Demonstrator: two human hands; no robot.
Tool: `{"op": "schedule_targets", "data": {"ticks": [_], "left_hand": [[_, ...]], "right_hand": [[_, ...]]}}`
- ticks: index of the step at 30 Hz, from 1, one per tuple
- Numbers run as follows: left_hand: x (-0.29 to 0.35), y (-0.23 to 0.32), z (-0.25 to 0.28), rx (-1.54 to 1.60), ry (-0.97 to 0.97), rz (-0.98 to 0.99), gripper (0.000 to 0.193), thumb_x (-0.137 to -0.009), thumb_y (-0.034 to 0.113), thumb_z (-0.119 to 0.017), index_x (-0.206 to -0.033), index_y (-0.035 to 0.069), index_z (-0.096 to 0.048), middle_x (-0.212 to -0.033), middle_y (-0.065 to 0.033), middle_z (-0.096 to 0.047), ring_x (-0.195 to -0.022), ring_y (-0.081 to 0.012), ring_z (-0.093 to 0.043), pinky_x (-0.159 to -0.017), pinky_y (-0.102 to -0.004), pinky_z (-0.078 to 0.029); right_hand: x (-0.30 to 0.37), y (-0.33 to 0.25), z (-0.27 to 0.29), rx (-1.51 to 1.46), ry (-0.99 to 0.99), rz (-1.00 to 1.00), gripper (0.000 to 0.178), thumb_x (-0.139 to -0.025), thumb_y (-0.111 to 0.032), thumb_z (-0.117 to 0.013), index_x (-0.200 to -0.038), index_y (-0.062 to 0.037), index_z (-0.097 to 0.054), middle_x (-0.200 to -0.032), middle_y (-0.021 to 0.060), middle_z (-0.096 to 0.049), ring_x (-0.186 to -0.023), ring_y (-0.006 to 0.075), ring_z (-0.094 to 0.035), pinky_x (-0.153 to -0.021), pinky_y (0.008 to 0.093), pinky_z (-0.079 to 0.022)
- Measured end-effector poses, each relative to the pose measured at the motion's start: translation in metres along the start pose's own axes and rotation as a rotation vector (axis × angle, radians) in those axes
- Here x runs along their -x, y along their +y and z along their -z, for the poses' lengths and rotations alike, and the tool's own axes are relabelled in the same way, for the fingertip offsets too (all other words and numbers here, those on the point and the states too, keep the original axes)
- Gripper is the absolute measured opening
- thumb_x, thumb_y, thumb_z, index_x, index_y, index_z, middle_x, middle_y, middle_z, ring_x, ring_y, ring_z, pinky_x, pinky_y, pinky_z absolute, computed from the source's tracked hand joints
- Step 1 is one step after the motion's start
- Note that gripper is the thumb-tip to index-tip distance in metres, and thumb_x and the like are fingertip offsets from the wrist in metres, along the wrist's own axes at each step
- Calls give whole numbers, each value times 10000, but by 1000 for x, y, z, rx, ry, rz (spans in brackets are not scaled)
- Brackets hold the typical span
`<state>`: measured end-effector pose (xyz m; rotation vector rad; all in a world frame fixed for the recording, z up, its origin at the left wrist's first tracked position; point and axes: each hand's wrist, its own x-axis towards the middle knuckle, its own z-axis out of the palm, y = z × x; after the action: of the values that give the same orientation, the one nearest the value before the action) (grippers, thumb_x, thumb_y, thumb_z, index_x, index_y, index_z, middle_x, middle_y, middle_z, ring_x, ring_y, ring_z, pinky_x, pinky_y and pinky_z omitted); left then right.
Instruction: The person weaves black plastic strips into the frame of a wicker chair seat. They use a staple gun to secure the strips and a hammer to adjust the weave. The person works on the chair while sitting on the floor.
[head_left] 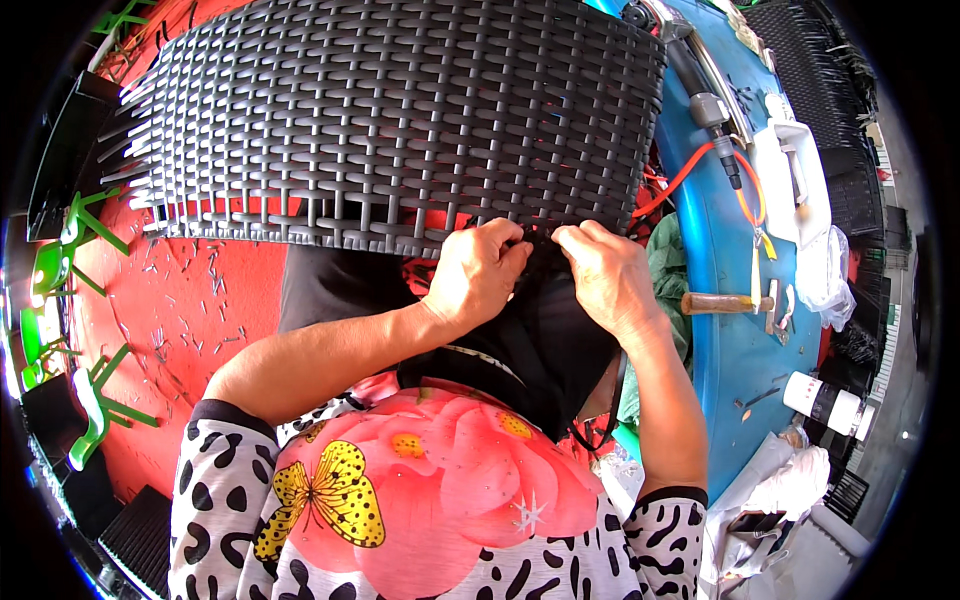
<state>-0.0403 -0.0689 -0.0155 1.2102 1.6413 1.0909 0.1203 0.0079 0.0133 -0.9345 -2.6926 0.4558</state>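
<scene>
A large woven panel of dark plastic wicker [400,120] spreads across the upper middle, its near edge over my lap. At that near edge, toward the right, my left hand [478,272] is closed, thumb and fingers pinched at the weave. Close beside it, my right hand [605,272] pinches the same edge, its fingers curled. Between the two hands shows a small dark gap in the weaving. Whether a separate strand lies in the fingers is too small to make out. Loose strand ends [130,150] stick out along the panel's left side.
On my right stands a blue table [740,370] with a wooden-handled hammer [725,303], a pneumatic tool [708,105] on an orange hose [690,170], and a white container [790,185]. Green plastic stools [100,405] stand left. Dark scraps litter the red floor [200,300].
</scene>
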Motion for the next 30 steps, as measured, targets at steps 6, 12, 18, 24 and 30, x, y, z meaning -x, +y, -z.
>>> {"op": "schedule_targets", "data": {"ticks": [6,12,18,24,30], "left_hand": [[2,-1,5,-15,60,-102,65,-808,56,-589,-823,-5,-602,-587,-95,-554,-479,-128,-514,-461,-289,-407],[23,2,37,-16,84,-305,49,-797,27,-593,-836,-1,-601,-646,-99,-576,-561,-161,-566,-527,-286,-438],[17,-8,50,-96,-65,69,332,-809,81,-598,-1128,2,-552,-648,-115,-576,-561,-169,-565,-537,-296,-449],[7,-11,47,-294,-370,91,607,-783,59,-565,-1279,-99,-254,-630,-166,-605,-560,-269,-609,-545,-344,-479],[-11,3,53,63,-519,411,562,-835,89,-570,-1281,-66,-264,-615,-90,-607,-518,-122,-568,-484,-276,-461]], "right_hand": [[-11,-17,6,351,163,124,77,-734,-80,-589,-807,-86,-565,-778,42,-520,-762,219,-564,-646,352,-449],[-21,-28,-18,-230,36,109,201,-764,-75,-655,-959,-73,-609,-800,78,-530,-684,236,-588,-588,337,-480],[-24,-28,-11,-376,34,52,69,-793,-88,-625,-799,-38,-577,-829,105,-529,-703,260,-581,-613,351,-484],[-29,-39,-15,37,-47,-6,129,-773,-113,-589,-688,-17,-573,-820,127,-529,-774,261,-594,-671,366,-500],[-41,-46,-17,137,-137,-56,131,-771,-134,-602,-711,-18,-586,-820,138,-518,-687,278,-610,-587,373,-512]]}}
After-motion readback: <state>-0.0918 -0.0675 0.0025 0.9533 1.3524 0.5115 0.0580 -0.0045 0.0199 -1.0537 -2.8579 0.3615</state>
